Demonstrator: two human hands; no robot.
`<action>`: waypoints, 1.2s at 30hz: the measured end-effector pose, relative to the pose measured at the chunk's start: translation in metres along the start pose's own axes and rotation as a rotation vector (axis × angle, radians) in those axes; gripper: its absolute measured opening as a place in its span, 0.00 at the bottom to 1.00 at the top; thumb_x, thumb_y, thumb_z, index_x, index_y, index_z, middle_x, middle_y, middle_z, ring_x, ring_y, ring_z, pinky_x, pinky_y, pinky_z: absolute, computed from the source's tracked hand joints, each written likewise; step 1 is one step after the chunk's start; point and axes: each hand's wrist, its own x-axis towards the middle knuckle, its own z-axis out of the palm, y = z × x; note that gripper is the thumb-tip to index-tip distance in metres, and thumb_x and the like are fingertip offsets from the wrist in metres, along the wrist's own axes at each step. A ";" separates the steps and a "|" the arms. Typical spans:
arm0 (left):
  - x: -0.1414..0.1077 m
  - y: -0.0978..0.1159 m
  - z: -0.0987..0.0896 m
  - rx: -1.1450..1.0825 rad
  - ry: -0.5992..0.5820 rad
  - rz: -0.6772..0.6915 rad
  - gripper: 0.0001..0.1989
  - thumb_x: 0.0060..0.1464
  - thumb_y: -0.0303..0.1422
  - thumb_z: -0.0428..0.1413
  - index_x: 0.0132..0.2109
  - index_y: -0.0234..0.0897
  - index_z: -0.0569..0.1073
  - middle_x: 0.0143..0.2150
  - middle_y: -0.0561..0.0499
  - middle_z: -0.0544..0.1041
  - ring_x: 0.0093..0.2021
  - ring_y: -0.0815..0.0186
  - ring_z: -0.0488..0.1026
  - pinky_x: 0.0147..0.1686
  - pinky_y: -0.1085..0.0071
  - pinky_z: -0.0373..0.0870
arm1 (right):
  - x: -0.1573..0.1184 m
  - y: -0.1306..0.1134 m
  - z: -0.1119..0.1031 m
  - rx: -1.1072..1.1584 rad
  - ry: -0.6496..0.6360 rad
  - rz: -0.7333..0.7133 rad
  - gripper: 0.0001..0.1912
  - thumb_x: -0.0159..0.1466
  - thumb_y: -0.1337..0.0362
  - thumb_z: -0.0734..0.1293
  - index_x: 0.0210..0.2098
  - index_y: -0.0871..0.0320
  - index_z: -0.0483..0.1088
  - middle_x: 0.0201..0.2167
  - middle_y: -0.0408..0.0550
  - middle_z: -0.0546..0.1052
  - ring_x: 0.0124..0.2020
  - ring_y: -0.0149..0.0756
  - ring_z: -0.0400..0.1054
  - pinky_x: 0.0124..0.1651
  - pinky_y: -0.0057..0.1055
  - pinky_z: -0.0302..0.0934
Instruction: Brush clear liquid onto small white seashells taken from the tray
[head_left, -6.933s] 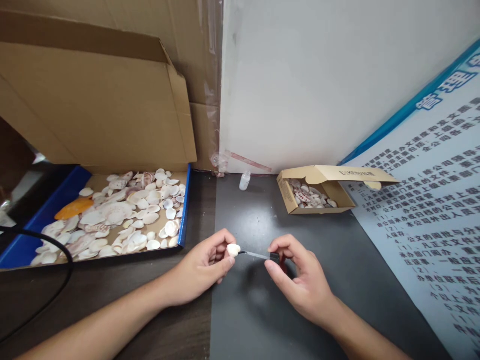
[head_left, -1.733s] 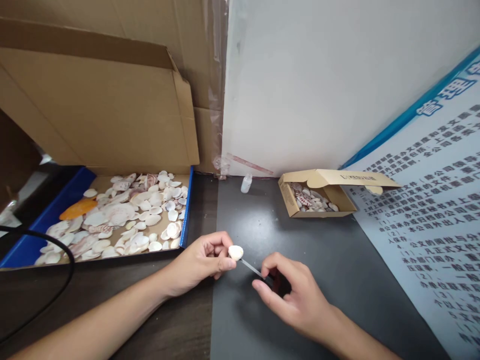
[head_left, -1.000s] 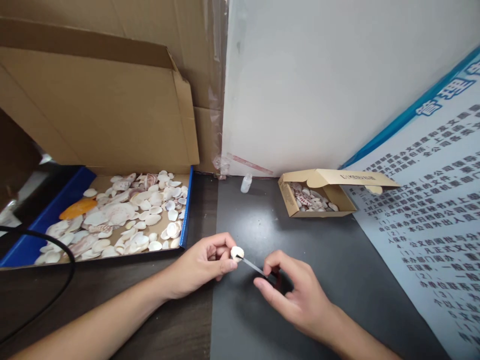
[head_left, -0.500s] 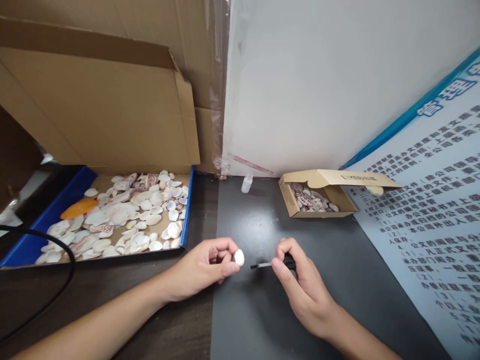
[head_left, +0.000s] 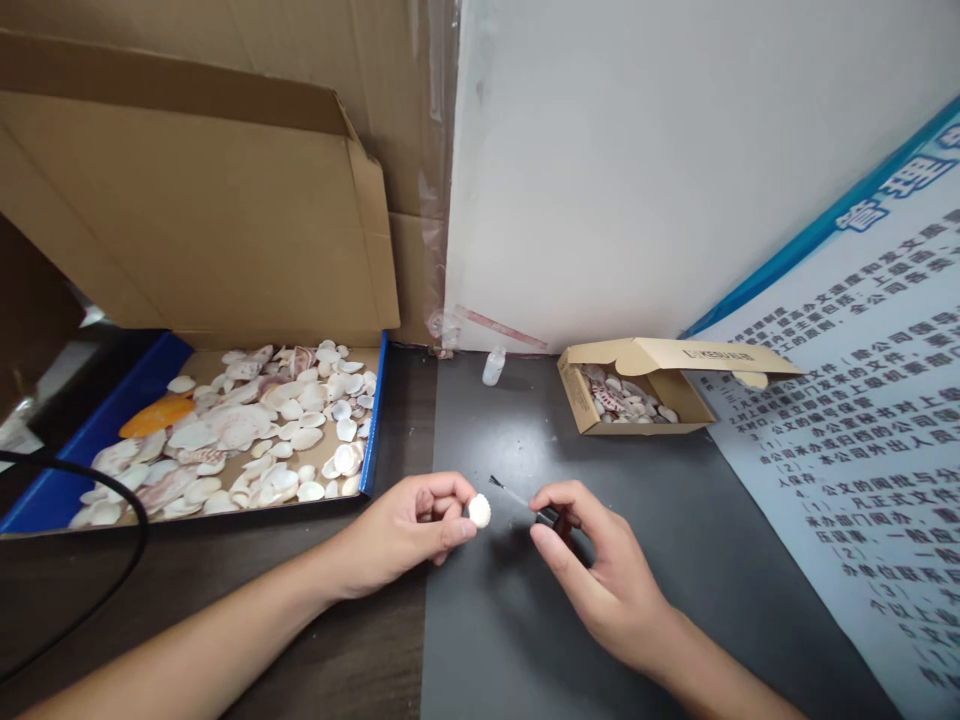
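Small shell [head_left: 480,511]: pale, ribbed on the face in view; held up over the mat, at the left hand's fingertips.
Left hand [head_left: 431,525]: small shell pinched by its left rim between thumb and fingers; the grip is best kept to that rim, so that the ribbed face is left free.
Brush [head_left: 516,495]: slim pale stem, dark bristles slightly splayed; bristles held apart from the small shell, just beyond its far right side.
Right hand [head_left: 589,560]: black handle [head_left: 548,518] of the brush pinched between thumb and fingers; a light hold seems called for, the tip being thin.
Brushwork: strokes are probably best laid along the ribs; fingertips are best kept clear of the bristles. Whether the bristles are wet cannot be told.
Mat [head_left: 495,640]: dark, spread beneath both small shell and brush.
Bottle [head_left: 493,367]: small, whitish; stood at the far edge, no cap seen on it.
Blue-sided box [head_left: 373,410]: placed left, lid raised, many loose shells [head_left: 240,425] contained.
Small carton [head_left: 645,428]: placed far right, lid partly raised, more shells contained.
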 end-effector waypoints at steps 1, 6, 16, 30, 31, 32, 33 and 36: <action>0.000 0.000 0.000 -0.004 0.002 -0.003 0.18 0.53 0.46 0.62 0.37 0.34 0.70 0.20 0.61 0.62 0.22 0.74 0.56 0.25 0.74 0.52 | -0.001 0.000 0.000 0.015 -0.016 -0.023 0.05 0.68 0.66 0.62 0.44 0.52 0.65 0.28 0.40 0.71 0.26 0.31 0.65 0.31 0.26 0.60; -0.001 0.002 0.001 -0.004 0.017 -0.020 0.17 0.53 0.45 0.62 0.36 0.35 0.70 0.20 0.62 0.62 0.21 0.74 0.56 0.25 0.74 0.52 | -0.002 0.000 -0.001 0.012 -0.096 -0.063 0.03 0.69 0.65 0.62 0.42 0.52 0.66 0.25 0.38 0.71 0.23 0.30 0.65 0.28 0.25 0.59; 0.000 -0.001 0.001 -0.031 0.015 0.013 0.17 0.53 0.44 0.62 0.34 0.36 0.67 0.20 0.62 0.62 0.22 0.74 0.56 0.25 0.75 0.52 | -0.001 0.000 0.000 0.002 -0.086 -0.067 0.02 0.68 0.64 0.62 0.41 0.52 0.66 0.26 0.38 0.71 0.24 0.30 0.65 0.28 0.24 0.59; 0.002 -0.003 -0.003 -0.315 0.050 -0.008 0.16 0.48 0.38 0.67 0.31 0.35 0.69 0.22 0.60 0.65 0.21 0.76 0.56 0.23 0.75 0.49 | 0.004 0.001 0.002 -0.050 0.025 -0.067 0.02 0.68 0.67 0.64 0.39 0.53 0.68 0.29 0.41 0.72 0.26 0.30 0.65 0.30 0.26 0.60; 0.002 -0.003 -0.003 -0.339 0.061 -0.007 0.16 0.47 0.37 0.68 0.31 0.35 0.69 0.21 0.60 0.65 0.21 0.76 0.56 0.23 0.75 0.49 | 0.003 0.002 0.001 -0.041 0.026 -0.079 0.02 0.68 0.67 0.64 0.39 0.53 0.68 0.29 0.41 0.72 0.26 0.31 0.65 0.31 0.26 0.60; 0.002 -0.003 -0.003 -0.355 0.069 -0.004 0.16 0.46 0.37 0.68 0.30 0.34 0.70 0.21 0.60 0.65 0.21 0.76 0.56 0.22 0.75 0.49 | 0.003 0.002 0.001 -0.026 0.014 -0.095 0.02 0.68 0.67 0.64 0.39 0.53 0.68 0.29 0.42 0.72 0.27 0.31 0.66 0.31 0.27 0.61; 0.002 -0.003 -0.002 -0.366 0.075 0.001 0.16 0.46 0.37 0.69 0.29 0.34 0.70 0.21 0.59 0.65 0.20 0.76 0.57 0.22 0.75 0.49 | 0.002 0.002 0.001 -0.009 -0.009 -0.107 0.03 0.68 0.67 0.64 0.40 0.53 0.68 0.30 0.42 0.72 0.28 0.32 0.66 0.32 0.27 0.61; 0.003 -0.003 -0.002 -0.404 0.086 0.011 0.15 0.44 0.36 0.70 0.28 0.34 0.71 0.20 0.59 0.66 0.20 0.76 0.57 0.22 0.75 0.49 | 0.001 0.002 -0.001 0.030 -0.098 -0.107 0.05 0.68 0.67 0.63 0.43 0.53 0.68 0.32 0.44 0.73 0.30 0.33 0.68 0.33 0.29 0.62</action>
